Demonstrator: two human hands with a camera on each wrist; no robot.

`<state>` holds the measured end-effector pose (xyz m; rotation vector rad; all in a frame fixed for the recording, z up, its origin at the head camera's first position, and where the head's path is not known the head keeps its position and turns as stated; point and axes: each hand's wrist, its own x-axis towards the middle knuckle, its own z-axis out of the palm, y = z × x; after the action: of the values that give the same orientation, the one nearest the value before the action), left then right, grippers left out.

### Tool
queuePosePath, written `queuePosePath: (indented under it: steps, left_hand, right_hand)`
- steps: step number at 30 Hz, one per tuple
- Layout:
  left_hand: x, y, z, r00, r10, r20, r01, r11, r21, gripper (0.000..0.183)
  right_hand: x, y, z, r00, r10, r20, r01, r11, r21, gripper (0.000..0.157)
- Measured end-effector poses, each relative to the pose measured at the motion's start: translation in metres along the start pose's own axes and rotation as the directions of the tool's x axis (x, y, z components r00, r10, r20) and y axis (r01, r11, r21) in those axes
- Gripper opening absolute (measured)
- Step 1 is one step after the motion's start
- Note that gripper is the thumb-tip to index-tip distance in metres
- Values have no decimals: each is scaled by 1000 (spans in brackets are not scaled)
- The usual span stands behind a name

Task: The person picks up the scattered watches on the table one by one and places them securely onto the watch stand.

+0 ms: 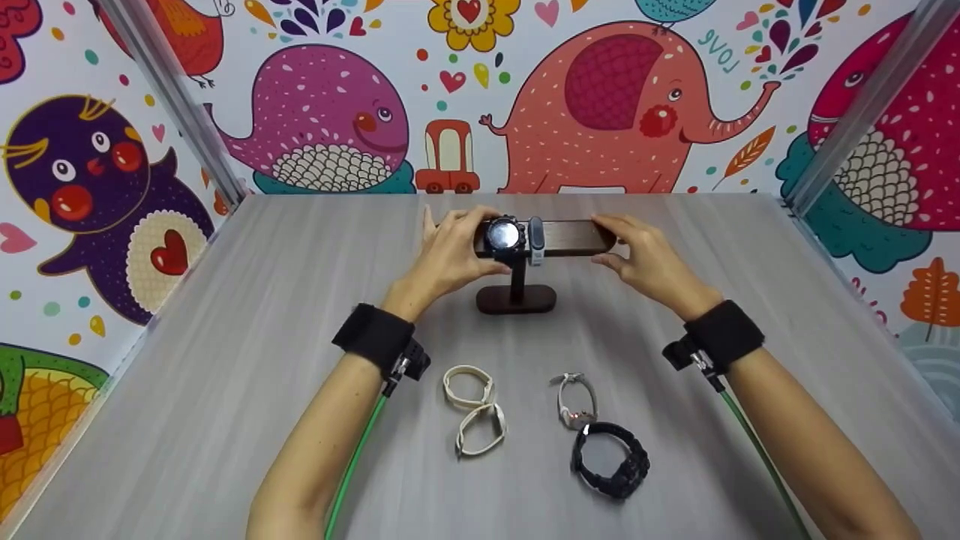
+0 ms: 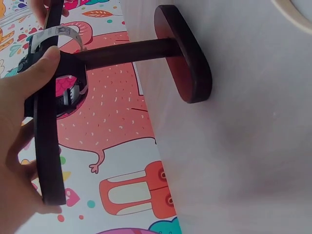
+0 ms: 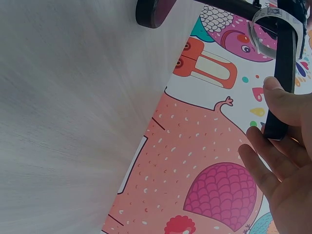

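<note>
A dark brown T-shaped watch stand (image 1: 574, 237) is near the back of the table, its oval base (image 1: 516, 299) below the bar. Around the bar's left half sit a black round-faced watch (image 1: 504, 235) and, beside it, a light grey fitness band (image 1: 536, 238). My left hand (image 1: 448, 251) grips the bar's left part, its thumb (image 2: 46, 66) overlapping the black watch in the left wrist view. At the opposite end, my right hand (image 1: 649, 259) holds the bar tip between thumb (image 3: 280, 95) and fingers.
Nearer me on the grey table (image 1: 300, 247) lie two cream-strapped bands (image 1: 469, 386), a small pale-strapped watch (image 1: 577, 401) and a chunky black watch (image 1: 611, 461). Cartoon-printed walls (image 1: 465, 75) border the table. Each wrist wears a black strap (image 1: 375, 337) with a green cable.
</note>
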<state>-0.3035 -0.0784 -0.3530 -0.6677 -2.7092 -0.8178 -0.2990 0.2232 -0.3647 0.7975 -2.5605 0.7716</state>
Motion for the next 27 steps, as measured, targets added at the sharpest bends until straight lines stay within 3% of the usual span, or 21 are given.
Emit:
queuePosePath:
  steps: [12, 27]
  left_hand:
    - [3, 2, 1, 999, -12, 30, 11, 1000, 16, 77]
    - [0, 0, 3, 1000, 24, 5, -25, 999, 34, 79]
  right_hand:
    - [1, 0, 0, 1000, 3, 6, -3, 1000, 1, 58]
    - [0, 2, 0, 1000, -24, -14, 24, 1000, -1, 58]
